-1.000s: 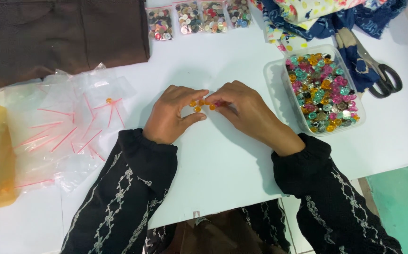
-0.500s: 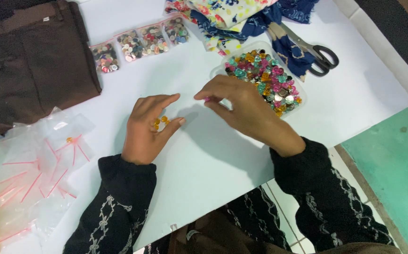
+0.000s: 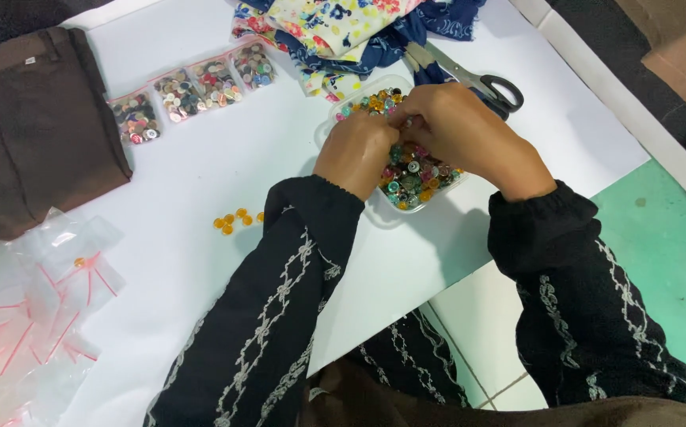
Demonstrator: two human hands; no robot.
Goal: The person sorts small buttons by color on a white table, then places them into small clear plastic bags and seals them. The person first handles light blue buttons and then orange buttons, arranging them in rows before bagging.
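Both hands hid much of the clear tray of mixed buttons [image 3: 406,183]. The left hand [image 3: 356,153] and right hand [image 3: 462,134] met over it, fingers curled down among the buttons; whether they pinched any could not be told. The tray's long axis ran diagonally across the white worktop [image 3: 200,182], beside the scissors [image 3: 477,79].

glossy plastic buttons [image 3: 418,175], clear plastic tray [image 3: 382,212]

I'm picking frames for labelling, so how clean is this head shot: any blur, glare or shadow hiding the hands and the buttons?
Head view: even, soft light; the left hand and right hand look sharp over the clear tray of buttons. Faint shadow falls on the white table beneath the arms. Mild sheen on the plastic bags. Edges tilt from wide-angle distortion.
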